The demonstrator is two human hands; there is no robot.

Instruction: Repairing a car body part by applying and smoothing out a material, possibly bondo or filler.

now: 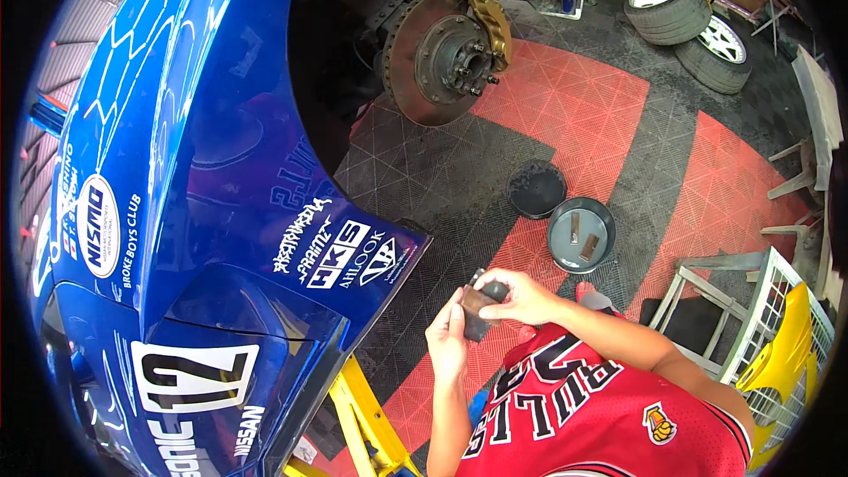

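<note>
Left hand (448,344) and right hand (523,297) meet in front of the red jersey (618,420), both clamped on a dark, flat block (478,303) with a brownish face. From where I stand, the left forearm (450,420) rises almost straight up, its thumb upright along the near side of the block. The right forearm (618,333) slants in from the right with the elbow out wide, the wrist turned so that the thumb lies across the block and the fingers curl over its upper end. The block is up in the air, above the red and black floor tiles (424,318) and beside the blue car body (238,265).

Fingers cover much of the block, so I can't tell whether it is one piece or two held together. Most of the left fingers are tucked behind it, out of sight. On the floor, a round grey pan (565,253) holds two flat brownish pieces (590,247), their markings too small to make out; a round black dish (537,188) sits just beside it. The blue wheel arch hides whatever lies behind the bare brake disc (428,62)
</note>
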